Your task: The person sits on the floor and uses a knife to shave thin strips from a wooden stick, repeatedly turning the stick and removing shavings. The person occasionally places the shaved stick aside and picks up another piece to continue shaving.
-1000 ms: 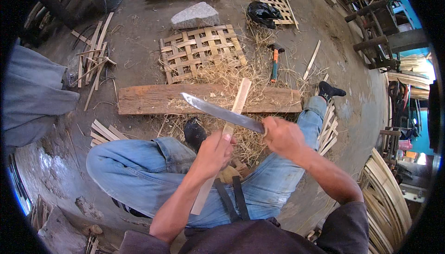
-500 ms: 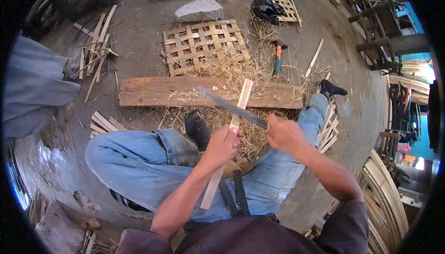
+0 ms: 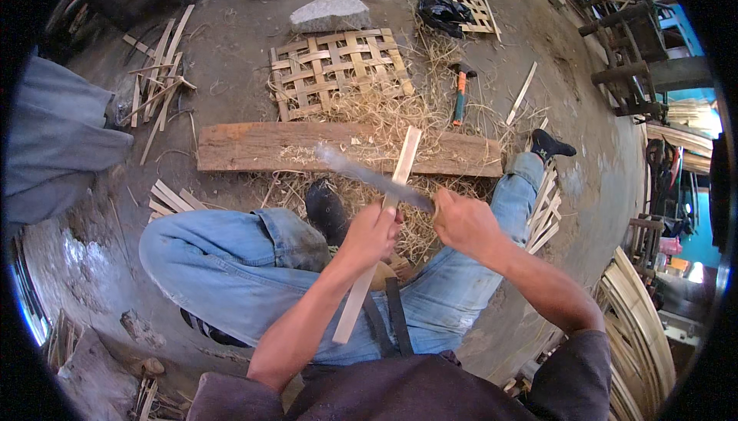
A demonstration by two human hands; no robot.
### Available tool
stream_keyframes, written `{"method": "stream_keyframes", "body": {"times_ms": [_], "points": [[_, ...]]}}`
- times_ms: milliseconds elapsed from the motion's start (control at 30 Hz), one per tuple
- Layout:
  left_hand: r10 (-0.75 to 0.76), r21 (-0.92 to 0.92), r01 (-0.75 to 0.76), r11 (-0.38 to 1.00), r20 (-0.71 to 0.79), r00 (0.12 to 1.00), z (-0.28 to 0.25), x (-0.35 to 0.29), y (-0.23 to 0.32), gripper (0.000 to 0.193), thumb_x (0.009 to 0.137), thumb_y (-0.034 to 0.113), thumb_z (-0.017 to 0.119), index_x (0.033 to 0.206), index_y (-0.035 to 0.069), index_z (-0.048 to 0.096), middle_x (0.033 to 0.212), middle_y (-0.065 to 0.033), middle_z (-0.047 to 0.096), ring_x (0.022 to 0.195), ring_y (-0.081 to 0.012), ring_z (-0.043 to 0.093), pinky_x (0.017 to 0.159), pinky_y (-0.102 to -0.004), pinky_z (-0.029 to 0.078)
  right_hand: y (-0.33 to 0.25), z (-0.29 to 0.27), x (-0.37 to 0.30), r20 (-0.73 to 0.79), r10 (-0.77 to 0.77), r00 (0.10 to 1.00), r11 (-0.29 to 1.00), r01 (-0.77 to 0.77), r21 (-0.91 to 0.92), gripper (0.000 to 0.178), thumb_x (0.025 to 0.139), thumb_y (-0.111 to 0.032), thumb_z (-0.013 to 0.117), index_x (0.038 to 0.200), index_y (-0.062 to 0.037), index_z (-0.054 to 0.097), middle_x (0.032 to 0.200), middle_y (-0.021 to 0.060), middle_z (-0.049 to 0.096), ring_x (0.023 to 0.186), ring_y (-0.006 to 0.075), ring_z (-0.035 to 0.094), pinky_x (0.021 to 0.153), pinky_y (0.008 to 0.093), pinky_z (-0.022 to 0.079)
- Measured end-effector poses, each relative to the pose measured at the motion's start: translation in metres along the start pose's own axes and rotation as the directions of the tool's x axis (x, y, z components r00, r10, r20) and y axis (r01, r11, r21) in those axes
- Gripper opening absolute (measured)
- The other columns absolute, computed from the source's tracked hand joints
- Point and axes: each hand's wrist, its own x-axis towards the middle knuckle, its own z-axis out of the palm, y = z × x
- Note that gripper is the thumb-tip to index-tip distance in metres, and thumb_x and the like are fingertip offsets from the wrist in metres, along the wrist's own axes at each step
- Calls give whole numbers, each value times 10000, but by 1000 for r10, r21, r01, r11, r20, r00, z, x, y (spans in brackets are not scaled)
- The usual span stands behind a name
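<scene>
My left hand (image 3: 370,235) is closed around the middle of a flat pale bamboo strip (image 3: 406,161), which slants from my lap up and away to the right. In my right hand (image 3: 464,221) is a long-bladed knife (image 3: 373,178); its handle is hidden in my fist. The blade crosses the strip just beyond my left hand and points to the far left, its tip smeared by motion. Ahead of both hands lies a brown wooden plank (image 3: 261,146), strewn with thin curled shavings (image 3: 377,113).
Beyond the plank lie a woven bamboo panel (image 3: 338,67), a grey stone (image 3: 330,12) and a hammer (image 3: 460,96). A black plastic bag (image 3: 444,13) sits farther right. Loose strips (image 3: 163,67) are scattered left, near grey cloth (image 3: 61,136). Bent slats (image 3: 634,329) stand at right.
My right hand and the knife have shifted slightly left along the blade's line, across the strip. My left hand still grips the strip in nearly the same place.
</scene>
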Motion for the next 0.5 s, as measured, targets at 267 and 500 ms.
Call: {"method": "stream_keyframes", "body": {"times_ms": [267,500], "points": [[12,-11,-12,1000,-32,999,-6,-8,-3,237,1020,249,366,950,53,479,654,48,389,477,-36,316,414,-211,258,19,-13,-13,66,11,998,1000,-10,-12,172,797,-139,584,873,-17,491,772,216,618,692,387,640,595,471,522],[-39,-8,39,999,-25,999,-4,-11,-2,244,1024,274,386,965,62,489,654,61,363,488,-24,300,420,-192,261,6,-1,-14,-19,-54,998,999,53,-9,189,785,-119,601,900,-32,479,732,187,600,667,398,618,583,481,502]]}}
